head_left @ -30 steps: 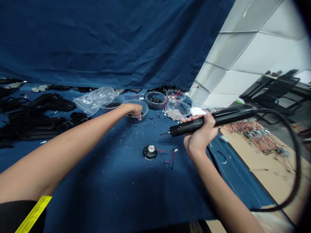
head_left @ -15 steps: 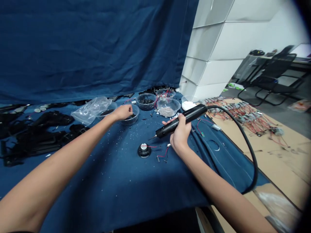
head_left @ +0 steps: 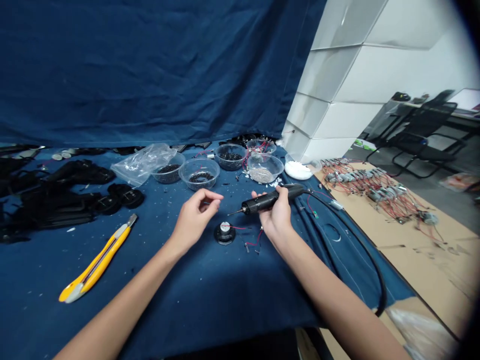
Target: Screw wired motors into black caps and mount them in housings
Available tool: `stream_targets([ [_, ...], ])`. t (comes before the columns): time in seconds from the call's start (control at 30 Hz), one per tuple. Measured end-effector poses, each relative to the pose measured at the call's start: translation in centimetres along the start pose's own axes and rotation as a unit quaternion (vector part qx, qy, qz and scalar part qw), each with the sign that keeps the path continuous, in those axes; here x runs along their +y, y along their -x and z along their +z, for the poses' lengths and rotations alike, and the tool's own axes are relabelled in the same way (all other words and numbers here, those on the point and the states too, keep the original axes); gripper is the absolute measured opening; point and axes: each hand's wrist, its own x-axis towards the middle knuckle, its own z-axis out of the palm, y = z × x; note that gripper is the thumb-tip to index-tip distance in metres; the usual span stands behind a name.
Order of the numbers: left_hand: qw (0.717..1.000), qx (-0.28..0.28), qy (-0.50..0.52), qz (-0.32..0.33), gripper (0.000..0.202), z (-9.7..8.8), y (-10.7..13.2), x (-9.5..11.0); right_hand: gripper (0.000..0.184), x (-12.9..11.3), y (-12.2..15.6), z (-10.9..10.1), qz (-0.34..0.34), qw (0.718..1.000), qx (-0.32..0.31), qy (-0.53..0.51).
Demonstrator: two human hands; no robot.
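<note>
Screwdriver in use, we see a yellow cutter knife lying nearest us, at left on the blue-covered table. Our left hand hangs over the table, thumb and forefinger drawn close; we cannot tell whether that grip pinches anything. Our right hand is wrapped around the screwdriver, its bit pointing left, near a round black part on the cloth. Farther off we have clear bowls of small pieces, then a blue curtain.
</note>
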Motion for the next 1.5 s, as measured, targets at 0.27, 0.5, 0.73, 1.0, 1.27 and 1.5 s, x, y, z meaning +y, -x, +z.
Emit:
stream_targets([
  [0.27, 0.992, -0.024, -0.083, 0.090, 0.011, -0.2, 1.4, 0.3, 0.016, 0.4, -0.4, -0.1, 0.042, 0.999, 0.026, 0.001],
  [0.5, 0.992, -0.032, -0.070, 0.100, 0.007, 0.1, 1.7, 0.5, 0.015, 0.8, -0.4, -0.2, 0.057, 0.998, 0.040, -0.004],
  [0.73, 0.995, -0.025, -0.045, 0.083, 0.012, 0.4, 1.8, 0.2, 0.014, 1.2, 0.1, -0.3, 0.064, 0.997, 0.035, 0.003],
  [1.0, 0.993, -0.037, -0.035, 0.104, 0.015, 0.4, 1.9, -0.1, 0.014, 1.4, 0.1, -0.5, 0.076, 0.997, 0.029, 0.008],
  [1.27, 0.992, -0.017, -0.033, 0.120, 0.015, 0.6, 2.2, -0.3, 0.015, 1.4, 0.3, -0.5, 0.096, 0.995, 0.027, 0.004],
  [1.5, 0.994, 0.007, -0.021, 0.106, 0.012, 0.8, 2.4, -0.5, 0.016, 1.3, 0.3, -0.6, 0.104, 0.994, 0.025, 0.000],
])
